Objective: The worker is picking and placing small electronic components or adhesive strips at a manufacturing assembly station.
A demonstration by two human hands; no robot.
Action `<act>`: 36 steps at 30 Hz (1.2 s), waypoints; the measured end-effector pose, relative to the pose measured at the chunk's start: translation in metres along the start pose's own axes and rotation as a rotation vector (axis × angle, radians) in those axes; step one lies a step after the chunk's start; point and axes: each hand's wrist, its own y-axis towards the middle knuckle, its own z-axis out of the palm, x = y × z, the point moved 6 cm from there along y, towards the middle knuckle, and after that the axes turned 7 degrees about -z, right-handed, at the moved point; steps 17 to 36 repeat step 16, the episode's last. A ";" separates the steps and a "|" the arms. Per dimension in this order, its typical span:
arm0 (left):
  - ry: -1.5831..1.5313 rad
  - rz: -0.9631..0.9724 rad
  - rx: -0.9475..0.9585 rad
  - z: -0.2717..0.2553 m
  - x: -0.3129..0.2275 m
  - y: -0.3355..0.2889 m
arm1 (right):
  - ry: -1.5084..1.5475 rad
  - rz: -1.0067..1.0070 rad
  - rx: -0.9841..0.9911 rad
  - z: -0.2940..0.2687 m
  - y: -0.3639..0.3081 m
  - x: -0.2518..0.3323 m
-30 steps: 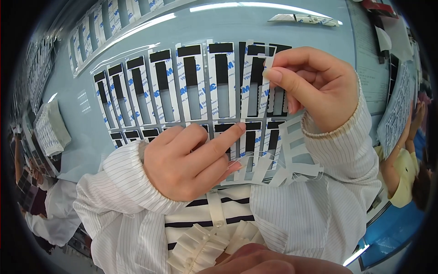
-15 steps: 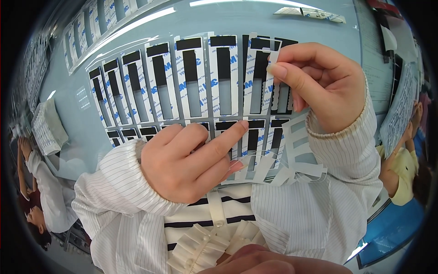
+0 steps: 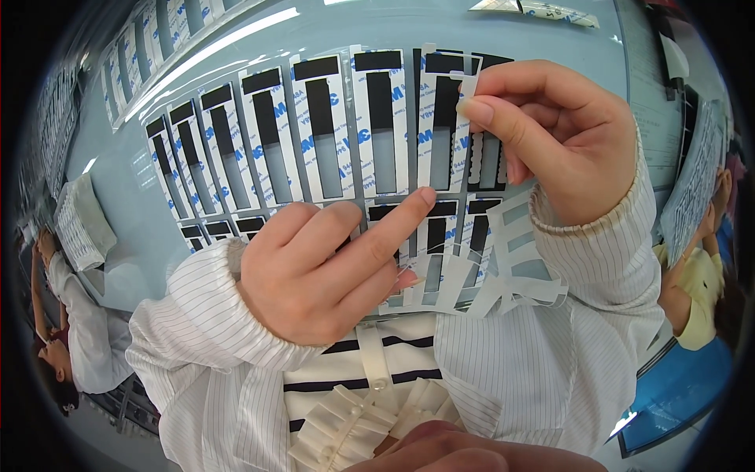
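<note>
My right hand [image 3: 578, 134] pinches the upper right edge of a narrow, see-through-edged adhesive frame [image 3: 425, 157] with white and blue printed liner between thumb and forefinger. This frame lies over a black piece with a wide top bar and a darker stem [image 3: 445, 106]. My left hand [image 3: 314, 271] is spread with its index finger stretched out, the tip at the frame's lower end; its other fingers are bent and the thumb is partly hidden below. Beside the right wrist, scalloped black-and-white strips [image 3: 476, 161] are partly covered.
A row of similar black pieces in printed frames [image 3: 318, 130] runs to the left, with a second row [image 3: 436, 236] nearer me. Cut translucent liner scraps [image 3: 480, 287] lie by my front edge. More strips [image 3: 145, 59] lie far left; co-workers [image 3: 75, 315] sit at both sides.
The table and its pieces sit slightly higher in view. My left index fingertip has slid up to the frame's lower end. My right hand keeps its pinch on the frame.
</note>
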 end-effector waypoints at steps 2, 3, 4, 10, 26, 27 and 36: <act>-0.004 0.004 0.004 0.001 -0.001 0.001 | -0.018 -0.027 -0.006 -0.001 0.000 0.001; 0.000 -0.010 0.009 0.001 -0.001 0.001 | -0.018 -0.026 -0.008 -0.001 -0.001 0.000; 0.004 -0.023 0.015 0.002 0.000 0.001 | -0.013 -0.029 -0.009 -0.001 0.000 0.000; 0.006 -0.013 0.013 0.004 -0.002 0.001 | -0.031 -0.061 -0.008 0.000 -0.001 0.001; 0.048 0.043 0.046 0.005 -0.002 -0.003 | -0.088 -0.113 -0.014 0.005 -0.003 0.003; 0.048 0.043 0.046 0.005 -0.002 -0.003 | -0.088 -0.113 -0.014 0.005 -0.003 0.003; 0.048 0.043 0.046 0.005 -0.002 -0.003 | -0.088 -0.113 -0.014 0.005 -0.003 0.003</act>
